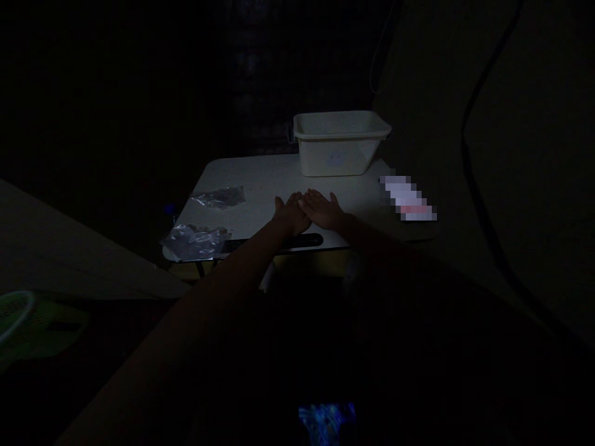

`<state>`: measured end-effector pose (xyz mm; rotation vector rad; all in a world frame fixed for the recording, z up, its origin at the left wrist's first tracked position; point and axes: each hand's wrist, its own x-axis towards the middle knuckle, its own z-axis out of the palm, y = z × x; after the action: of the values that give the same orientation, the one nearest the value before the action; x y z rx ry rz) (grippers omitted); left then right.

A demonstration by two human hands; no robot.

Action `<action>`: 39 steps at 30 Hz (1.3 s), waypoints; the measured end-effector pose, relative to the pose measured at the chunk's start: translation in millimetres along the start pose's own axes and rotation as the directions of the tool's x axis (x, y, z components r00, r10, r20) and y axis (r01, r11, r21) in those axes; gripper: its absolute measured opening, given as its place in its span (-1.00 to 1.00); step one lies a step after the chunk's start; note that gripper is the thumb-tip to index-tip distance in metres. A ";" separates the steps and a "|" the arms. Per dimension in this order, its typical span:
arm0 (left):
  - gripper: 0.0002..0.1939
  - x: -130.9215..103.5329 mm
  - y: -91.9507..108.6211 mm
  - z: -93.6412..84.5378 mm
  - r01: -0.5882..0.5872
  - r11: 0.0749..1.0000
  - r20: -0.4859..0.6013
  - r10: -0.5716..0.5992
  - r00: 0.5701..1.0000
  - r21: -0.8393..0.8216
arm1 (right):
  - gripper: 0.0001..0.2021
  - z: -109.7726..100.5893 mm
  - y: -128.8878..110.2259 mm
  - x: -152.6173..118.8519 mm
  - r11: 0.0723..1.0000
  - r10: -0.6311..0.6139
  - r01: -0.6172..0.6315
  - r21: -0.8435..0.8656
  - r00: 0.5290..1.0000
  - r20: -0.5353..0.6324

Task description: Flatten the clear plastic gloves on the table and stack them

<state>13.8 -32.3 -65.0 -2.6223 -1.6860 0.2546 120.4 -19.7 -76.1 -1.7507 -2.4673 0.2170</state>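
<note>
Both hands are stretched out over the near part of a small white table (pixel 269 176), palms seemingly turned up and nothing in them. My left hand (pixel 292 214) has its fingers extended and thumb apart. Its fingertips meet those of my right hand (pixel 321 209), which partly overlaps it and also has its thumb spread. To the left of the hands lie two crinkled clear plastic bags, a flat far one (pixel 220 197) and a bulkier near one (pixel 195 241). Beyond the hands, a white plastic tub (pixel 339 152) stands upright at the back of the table.
A blurred-out phone-like object (pixel 406 198) lies at the table's right. A dark handle slot (pixel 304 240) runs along the near edge. A green basket (pixel 41 325) sits low at the left. A dark cable (pixel 469 161) hangs at the right. The room is very dim.
</note>
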 end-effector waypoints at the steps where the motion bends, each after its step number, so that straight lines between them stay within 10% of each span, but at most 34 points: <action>1: -0.43 -0.2 0.1 -0.4 -0.001 1.000 0.003 0.001 1.000 0.000 | -0.48 -0.1 -0.1 0.0 1.000 0.003 -0.003 -0.003 1.000 0.002; 39: -0.41 -2.6 -1.5 -0.2 -0.014 1.000 -0.081 0.013 0.997 -0.006 | -0.49 2.1 2.3 -3.6 0.995 -0.076 0.068 -0.073 0.991 -0.113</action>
<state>11.4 -34.0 -64.3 -2.6111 -1.6476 0.1416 123.4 -22.5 -78.6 -1.6449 -2.4771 0.0233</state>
